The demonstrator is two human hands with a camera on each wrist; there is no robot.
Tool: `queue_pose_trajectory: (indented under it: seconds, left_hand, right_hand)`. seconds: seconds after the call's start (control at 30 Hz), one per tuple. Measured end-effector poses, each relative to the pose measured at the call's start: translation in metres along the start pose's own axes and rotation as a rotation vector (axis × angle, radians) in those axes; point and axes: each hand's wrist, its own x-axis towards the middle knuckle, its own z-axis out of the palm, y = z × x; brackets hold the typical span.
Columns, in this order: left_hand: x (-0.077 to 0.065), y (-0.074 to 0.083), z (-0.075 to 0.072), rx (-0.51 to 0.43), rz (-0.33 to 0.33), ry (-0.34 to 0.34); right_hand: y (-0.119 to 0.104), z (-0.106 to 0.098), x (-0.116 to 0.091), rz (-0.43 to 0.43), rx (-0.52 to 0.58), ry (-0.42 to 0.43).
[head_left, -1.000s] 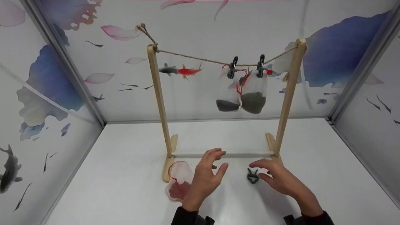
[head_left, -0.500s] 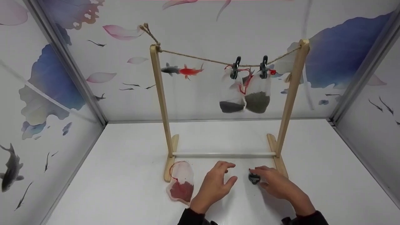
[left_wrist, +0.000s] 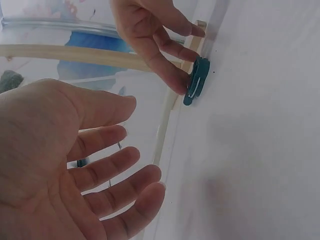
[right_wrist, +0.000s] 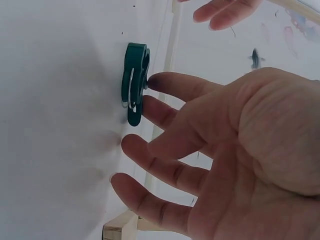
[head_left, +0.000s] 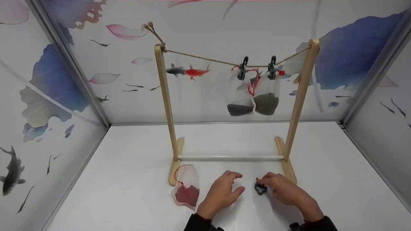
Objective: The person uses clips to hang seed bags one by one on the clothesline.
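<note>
A dark green spring clip (head_left: 260, 188) lies on the white table. The index and middle fingertips of my right hand (head_left: 283, 189) touch this clip (right_wrist: 134, 82), while the thumb stays apart from it in the right wrist view. My left hand (head_left: 221, 194) hovers above the table with nothing in it, fingers relaxed and spread, as its wrist view shows. Left of it lies a mesh drawstring bag (head_left: 187, 194) with reddish contents and a red cord. Two similar bags, one dark-filled (head_left: 240, 109) and one olive-filled (head_left: 266, 103), hang by clips (head_left: 243, 68) from a rope (head_left: 199, 57).
The rope spans a wooden stand with a left post (head_left: 166, 102) and a right post (head_left: 300, 102). A white rod (head_left: 229, 158) joins the posts low down, beyond my hands. Printed panels (head_left: 199, 102) enclose the table's back and sides.
My left hand has come nearer and a little to the right. The right hand has lowered onto the clip, which has turned and shifted slightly towards me.
</note>
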Motion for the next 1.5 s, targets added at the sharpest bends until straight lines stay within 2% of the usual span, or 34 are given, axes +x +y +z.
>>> queue_pose_trajectory:
  seconds: [0.2, 0.33, 0.57, 0.77, 1.0, 1.13, 1.3, 1.5]
  left_hand:
    - [-0.001, -0.001, 0.001, 0.030, -0.086, -0.080]
    - [0.000, -0.001, 0.001, 0.043, -0.114, -0.136]
    - [-0.002, 0.001, 0.002, 0.081, -0.067, -0.183]
    - [-0.002, 0.001, 0.001, 0.086, -0.071, -0.215]
    - [-0.003, 0.000, 0.003, 0.108, -0.036, -0.219]
    - [-0.003, 0.000, 0.003, 0.086, -0.032, -0.223]
    - [-0.002, -0.001, 0.003, 0.080, -0.018, -0.228]
    - [0.000, -0.002, 0.004, 0.078, 0.001, -0.219]
  right_hand:
    - [0.001, 0.003, 0.003, -0.006, 0.066, -0.028]
    - [-0.001, 0.004, 0.004, 0.065, 0.145, -0.066]
    - [-0.005, 0.007, 0.005, 0.096, 0.214, -0.085]
    - [-0.010, 0.011, 0.007, 0.132, 0.274, -0.104]
    - [-0.014, 0.013, 0.009, 0.092, 0.289, -0.120]
    - [-0.015, 0.011, 0.010, 0.055, 0.300, -0.129]
    - [-0.017, 0.009, 0.012, 0.006, 0.309, -0.103]
    - [-0.021, 0.006, 0.012, -0.003, 0.320, -0.076]
